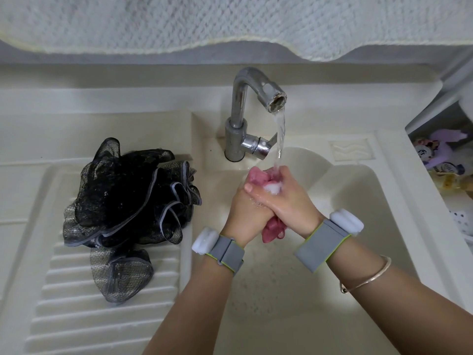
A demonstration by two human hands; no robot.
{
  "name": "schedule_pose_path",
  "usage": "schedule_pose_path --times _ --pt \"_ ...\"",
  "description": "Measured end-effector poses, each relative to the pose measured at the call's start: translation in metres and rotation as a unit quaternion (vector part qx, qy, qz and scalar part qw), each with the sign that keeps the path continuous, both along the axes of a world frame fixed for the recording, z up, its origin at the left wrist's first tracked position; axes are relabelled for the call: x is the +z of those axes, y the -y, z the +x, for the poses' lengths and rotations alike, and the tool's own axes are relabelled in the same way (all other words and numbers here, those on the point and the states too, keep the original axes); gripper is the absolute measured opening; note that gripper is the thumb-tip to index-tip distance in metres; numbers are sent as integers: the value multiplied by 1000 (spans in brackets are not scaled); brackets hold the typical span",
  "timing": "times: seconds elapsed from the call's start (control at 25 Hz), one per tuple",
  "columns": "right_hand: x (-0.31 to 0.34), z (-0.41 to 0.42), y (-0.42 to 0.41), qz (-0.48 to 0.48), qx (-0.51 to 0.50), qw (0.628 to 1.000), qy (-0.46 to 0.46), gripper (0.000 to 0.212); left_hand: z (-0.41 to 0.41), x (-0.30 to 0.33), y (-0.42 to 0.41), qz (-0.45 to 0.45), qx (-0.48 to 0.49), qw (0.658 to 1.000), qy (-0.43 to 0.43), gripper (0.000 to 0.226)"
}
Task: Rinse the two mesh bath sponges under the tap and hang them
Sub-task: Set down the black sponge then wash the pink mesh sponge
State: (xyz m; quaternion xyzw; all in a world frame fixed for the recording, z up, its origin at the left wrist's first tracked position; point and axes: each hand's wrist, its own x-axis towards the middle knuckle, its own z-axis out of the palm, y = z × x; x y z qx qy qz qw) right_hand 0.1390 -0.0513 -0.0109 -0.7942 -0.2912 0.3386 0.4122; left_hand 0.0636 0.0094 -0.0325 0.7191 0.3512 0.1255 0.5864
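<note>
A pink mesh sponge [256,175] is squeezed small between my two hands over the basin, and a bit of it pokes out below the wrists. My left hand [245,211] and my right hand [289,196] are clasped together around it. Water runs from the chrome tap [256,98] straight onto the top of my hands, with white foam at my right thumb. A black mesh sponge [128,201] with grey edging lies loose on the ribbed washboard to the left, apart from both hands.
The cream sink basin [358,201] takes up the right half, the ribbed washboard [76,290] the left. A white towel [230,21] hangs across the top. An open shelf with small toys and bottles [440,155] sits at the right edge.
</note>
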Motion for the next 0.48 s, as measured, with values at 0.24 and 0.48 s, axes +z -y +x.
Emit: schedule_pose_path --times 0.24,0.48 --pt "-8 3 -13 -28 -24 999 -9 48 0 -1 2 71 -11 997 -21 15" --pt "-6 8 -15 -42 -61 997 0 45 0 -8 8 103 -24 994 -26 30"
